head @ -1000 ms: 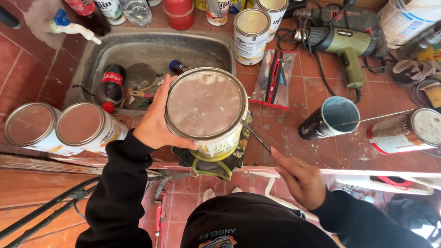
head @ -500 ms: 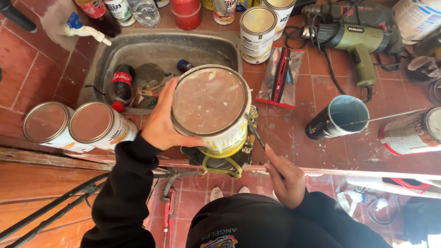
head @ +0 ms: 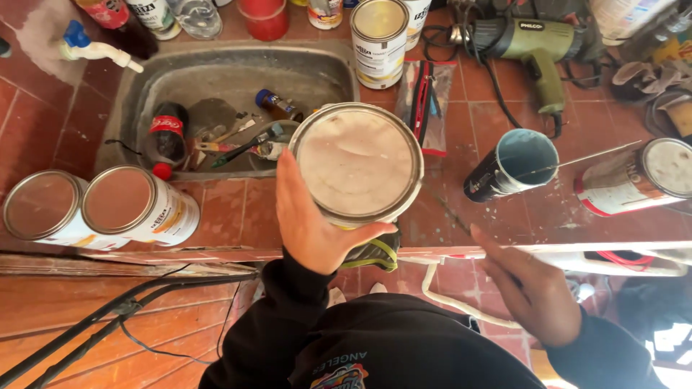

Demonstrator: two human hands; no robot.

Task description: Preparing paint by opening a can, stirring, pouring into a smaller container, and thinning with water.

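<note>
My left hand (head: 310, 223) grips a round metal paint can (head: 359, 164) from its left side and holds it up over the front edge of the red-tiled counter (head: 238, 212). The can's lid faces me, closed and smeared whitish-pink. My right hand (head: 533, 295) hovers lower right of the can, apart from it, fingers pointing up-left. It seems to pinch a thin dark tool (head: 450, 212), which is hard to make out against the tiles.
A grey sink (head: 216, 79) holds a dark soda bottle (head: 166, 133) and loose tools. Two cans (head: 101, 209) lie on their sides at left. Behind stand another can (head: 378, 39), a green heat gun (head: 526, 43), a dark cup (head: 513, 164) and a tipped can (head: 638, 184).
The can in my left hand has risen closer to me and shifted right. My right hand has drawn back from the can, down and to the right.
</note>
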